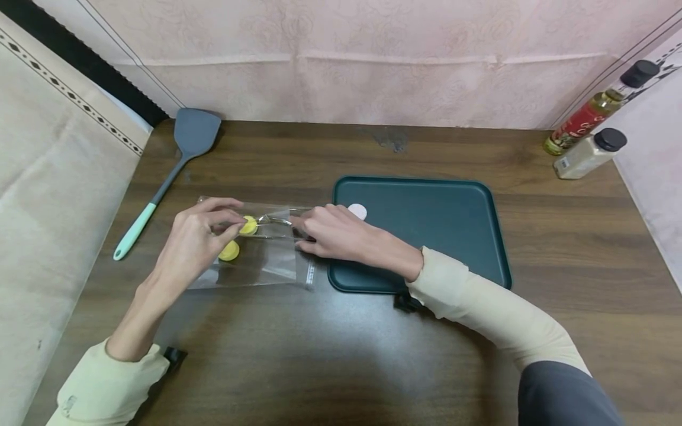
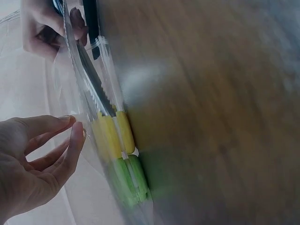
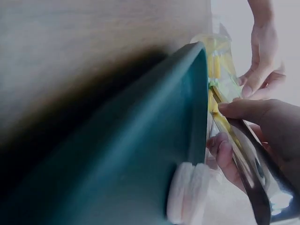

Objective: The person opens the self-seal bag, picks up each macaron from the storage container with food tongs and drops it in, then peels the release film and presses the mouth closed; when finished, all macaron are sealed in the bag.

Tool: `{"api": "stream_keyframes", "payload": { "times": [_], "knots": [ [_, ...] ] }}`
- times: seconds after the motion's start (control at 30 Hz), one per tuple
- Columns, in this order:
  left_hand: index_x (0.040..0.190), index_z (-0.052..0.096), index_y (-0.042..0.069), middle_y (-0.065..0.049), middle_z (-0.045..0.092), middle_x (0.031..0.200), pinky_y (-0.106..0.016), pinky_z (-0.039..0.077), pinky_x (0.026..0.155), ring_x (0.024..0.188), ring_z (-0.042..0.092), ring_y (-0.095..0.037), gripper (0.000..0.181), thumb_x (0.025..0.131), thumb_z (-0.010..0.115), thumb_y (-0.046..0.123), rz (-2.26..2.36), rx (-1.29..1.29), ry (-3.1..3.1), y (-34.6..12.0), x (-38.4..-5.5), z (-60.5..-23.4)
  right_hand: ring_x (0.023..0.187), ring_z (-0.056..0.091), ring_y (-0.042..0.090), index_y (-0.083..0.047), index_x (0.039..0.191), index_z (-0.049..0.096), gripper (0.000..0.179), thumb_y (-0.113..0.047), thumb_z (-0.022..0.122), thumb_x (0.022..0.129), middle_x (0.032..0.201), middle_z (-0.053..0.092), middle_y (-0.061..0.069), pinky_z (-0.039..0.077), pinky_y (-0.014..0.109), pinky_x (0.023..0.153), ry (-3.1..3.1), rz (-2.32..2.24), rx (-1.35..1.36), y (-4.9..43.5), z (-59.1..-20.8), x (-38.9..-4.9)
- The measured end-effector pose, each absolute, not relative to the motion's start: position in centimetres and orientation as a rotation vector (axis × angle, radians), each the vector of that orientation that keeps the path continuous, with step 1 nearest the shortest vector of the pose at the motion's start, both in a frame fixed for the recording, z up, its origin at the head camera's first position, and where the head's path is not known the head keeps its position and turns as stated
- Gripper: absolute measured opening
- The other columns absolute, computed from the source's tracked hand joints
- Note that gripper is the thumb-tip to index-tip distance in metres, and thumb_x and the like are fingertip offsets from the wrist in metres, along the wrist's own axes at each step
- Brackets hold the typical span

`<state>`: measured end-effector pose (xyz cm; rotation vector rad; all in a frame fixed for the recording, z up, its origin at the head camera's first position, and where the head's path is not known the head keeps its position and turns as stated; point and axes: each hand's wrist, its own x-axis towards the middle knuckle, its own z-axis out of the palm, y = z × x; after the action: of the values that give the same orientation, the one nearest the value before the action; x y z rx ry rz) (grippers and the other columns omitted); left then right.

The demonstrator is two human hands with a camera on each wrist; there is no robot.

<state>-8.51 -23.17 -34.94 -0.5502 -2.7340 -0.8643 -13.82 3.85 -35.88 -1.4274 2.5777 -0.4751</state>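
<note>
A clear zip bag (image 1: 279,266) lies left of the tray, with yellow macarons (image 2: 124,133) and green macarons (image 2: 136,178) inside. My left hand (image 1: 199,236) pinches the film at the bag's upper side between thumb and fingertips. Metal tongs (image 3: 253,173) are gripped by my right hand (image 1: 341,234) at the bag's mouth. Their serrated tips reach into the bag and touch the yellow macarons in the left wrist view. On the dark green tray (image 1: 421,219), a pale macaron (image 3: 187,192) stands on edge near the left rim, partly behind my right hand in the head view.
A grey spatula (image 1: 197,133) with a mint handle lies at the table's left. An oil bottle (image 1: 583,121) and a jar (image 1: 586,157) with a black cap stand at the back right. Pink patterned cloth (image 1: 373,89) hangs behind the table.
</note>
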Motion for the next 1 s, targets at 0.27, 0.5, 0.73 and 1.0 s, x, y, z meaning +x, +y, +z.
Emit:
{"api": "stream_keyframes", "payload": {
  "times": [0.27,0.5,0.73,1.0],
  "knots": [
    [0.095,0.085,-0.001,-0.019,0.079,0.122,-0.019,0.052,0.072,0.091,0.077,-0.032,0.007,0.092,0.083,-0.007,-0.852,-0.539,-2.733,-23.1,-8.7,-34.8,0.064,0.056,0.012,-0.004,0.133,0.074,0.029,-0.023,0.068,0.111,0.096,0.075,0.007,0.043,0.027,0.053,2.614,-0.43,-1.39,2.4,-36.0,-14.0],
    [0.095,0.085,-0.002,-0.019,0.079,0.121,-0.036,0.059,0.069,0.082,0.077,-0.03,0.005,0.092,0.084,-0.006,-0.816,-0.53,-2.744,-23.2,-8.7,-34.7,0.066,0.062,0.012,-0.004,0.145,0.068,0.039,-0.026,0.066,0.112,0.103,0.077,0.009,0.051,0.029,0.054,2.623,-0.443,-1.354,1.3,-36.3,-14.0],
    [0.096,0.085,-0.002,-0.02,0.079,0.122,-0.045,0.06,0.069,0.082,0.078,-0.032,0.006,0.093,0.083,-0.007,-0.828,-0.532,-2.737,-23.2,-8.7,-34.8,0.061,0.062,0.011,-0.003,0.15,0.063,0.044,-0.025,0.065,0.113,0.118,0.08,0.012,0.045,0.023,0.051,2.62,-0.45,-1.347,0.2,-36.6,-13.8],
    [0.096,0.085,-0.003,-0.021,0.079,0.122,-0.049,0.061,0.07,0.083,0.077,-0.033,0.006,0.093,0.083,-0.007,-0.83,-0.523,-2.739,-23.3,-8.5,-34.9,0.061,0.062,0.01,-0.003,0.156,0.058,0.051,-0.027,0.067,0.112,0.116,0.08,0.01,0.043,0.022,0.05,2.651,-0.415,-1.338,-0.2,-36.7,-13.6]
  ]
}}
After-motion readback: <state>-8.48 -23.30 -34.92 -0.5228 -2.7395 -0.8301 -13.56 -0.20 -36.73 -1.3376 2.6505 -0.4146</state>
